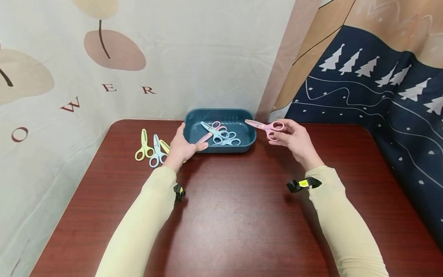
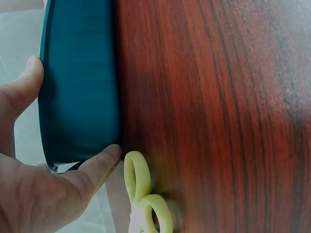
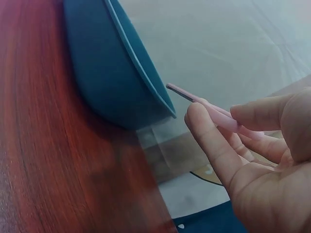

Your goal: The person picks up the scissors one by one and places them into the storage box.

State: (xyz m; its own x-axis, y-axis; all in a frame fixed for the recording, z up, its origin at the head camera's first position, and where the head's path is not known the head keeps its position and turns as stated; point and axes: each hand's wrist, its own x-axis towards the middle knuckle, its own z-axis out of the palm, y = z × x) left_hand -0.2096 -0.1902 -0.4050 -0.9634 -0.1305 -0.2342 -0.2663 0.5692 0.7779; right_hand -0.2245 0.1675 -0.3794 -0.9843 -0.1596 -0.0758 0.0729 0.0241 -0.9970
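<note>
My right hand (image 1: 296, 141) pinches a pair of pink scissors (image 1: 270, 127) by the handle loops, between thumb and fingers. The blades point left, over the right rim of a dark teal plastic tub (image 1: 243, 148). In the right wrist view the pink scissors (image 3: 222, 118) stand just off the tub's rim. My left hand (image 1: 182, 148) holds the tub's left end, thumb at the near rim and fingers along the side. Inside the tub lie light blue scissors (image 1: 218, 134) and pink scissors (image 1: 205, 138), partly overlapping.
Left of the tub on the dark red wooden table (image 1: 221, 215) lie yellow scissors (image 1: 144, 145), blue scissors (image 1: 157, 150) and another yellow pair (image 1: 164, 146), partly hidden by the left hand. A printed cloth (image 1: 207, 57) hangs behind the table, and a navy one (image 1: 367, 100) at the right.
</note>
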